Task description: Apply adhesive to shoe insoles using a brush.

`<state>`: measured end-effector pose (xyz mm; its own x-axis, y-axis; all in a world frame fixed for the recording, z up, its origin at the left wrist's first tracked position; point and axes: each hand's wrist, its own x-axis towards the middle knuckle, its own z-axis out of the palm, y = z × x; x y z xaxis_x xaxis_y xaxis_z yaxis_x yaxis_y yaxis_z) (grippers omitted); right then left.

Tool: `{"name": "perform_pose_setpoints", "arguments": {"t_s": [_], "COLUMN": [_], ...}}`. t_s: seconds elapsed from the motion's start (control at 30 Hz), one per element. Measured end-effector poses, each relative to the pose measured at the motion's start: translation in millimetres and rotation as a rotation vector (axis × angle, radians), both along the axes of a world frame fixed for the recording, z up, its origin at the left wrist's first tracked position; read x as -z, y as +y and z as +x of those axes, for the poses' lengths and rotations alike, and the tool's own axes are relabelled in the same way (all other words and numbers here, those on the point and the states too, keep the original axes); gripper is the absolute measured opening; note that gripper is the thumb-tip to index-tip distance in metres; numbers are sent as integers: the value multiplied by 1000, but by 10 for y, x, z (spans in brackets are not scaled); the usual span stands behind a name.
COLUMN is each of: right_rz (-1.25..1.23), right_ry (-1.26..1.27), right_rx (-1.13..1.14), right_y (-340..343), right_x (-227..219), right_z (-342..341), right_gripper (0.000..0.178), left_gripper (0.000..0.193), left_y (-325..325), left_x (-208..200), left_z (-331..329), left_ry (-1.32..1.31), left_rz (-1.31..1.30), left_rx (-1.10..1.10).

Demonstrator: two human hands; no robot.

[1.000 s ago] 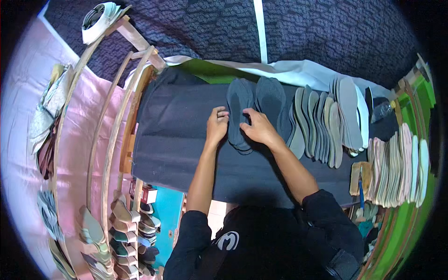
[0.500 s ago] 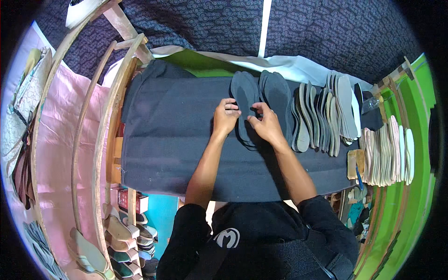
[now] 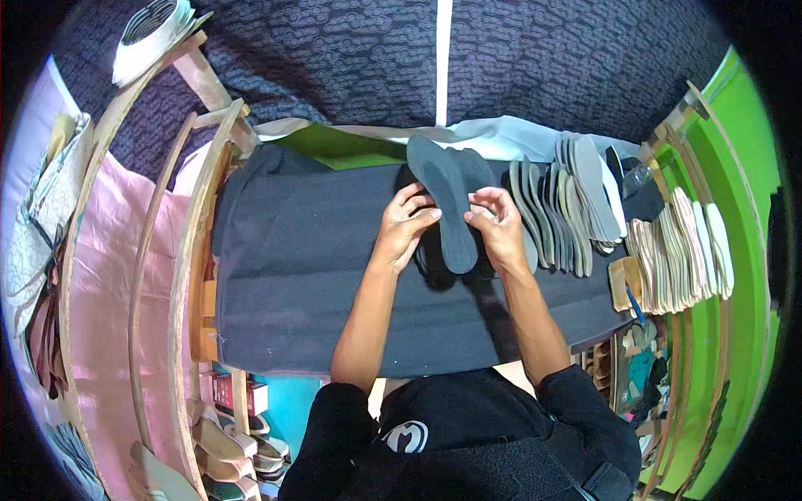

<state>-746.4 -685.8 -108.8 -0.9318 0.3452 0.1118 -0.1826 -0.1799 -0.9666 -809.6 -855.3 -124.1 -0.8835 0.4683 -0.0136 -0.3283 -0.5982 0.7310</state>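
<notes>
A dark grey shoe insole (image 3: 444,199) is held flat between both my hands above a dark cloth-covered table (image 3: 301,275). My left hand (image 3: 402,227) pinches its left edge near the middle. Opposite it, my right hand (image 3: 498,224) grips the right edge. Under the hands lie more dark insoles (image 3: 430,259) on the cloth. A second dark insole (image 3: 478,167) sits just behind the held one.
A fanned row of grey insoles (image 3: 561,209) lies right of my hands, and a stack of pale beige insoles (image 3: 683,250) stands further right. Wooden curved frames (image 3: 188,250) rim the table on the left. Shoes fill the shelves below (image 3: 221,442).
The top insole has been lifted off the pile and now sits raised between my hands. The view has shifted a little, bringing the table nearer the middle.
</notes>
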Motion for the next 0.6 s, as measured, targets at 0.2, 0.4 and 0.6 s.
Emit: {"name": "perform_pose_setpoints", "arguments": {"t_s": [0.2,0.4,0.6], "right_rz": [-59,-95,45], "right_ry": [87,31,-49], "right_rx": [-4,4,-6], "right_y": [338,846,1635], "right_x": [-157,-129,-63], "right_z": [292,755,1434], "right_gripper": [38,27,21], "left_gripper": [42,75,89], "left_y": [524,1244,2164], "left_x": [-116,-285,-297], "left_z": [236,675,1230], "left_ry": [109,79,-13], "left_rz": [81,305,429], "left_rx": [145,244,423]}}
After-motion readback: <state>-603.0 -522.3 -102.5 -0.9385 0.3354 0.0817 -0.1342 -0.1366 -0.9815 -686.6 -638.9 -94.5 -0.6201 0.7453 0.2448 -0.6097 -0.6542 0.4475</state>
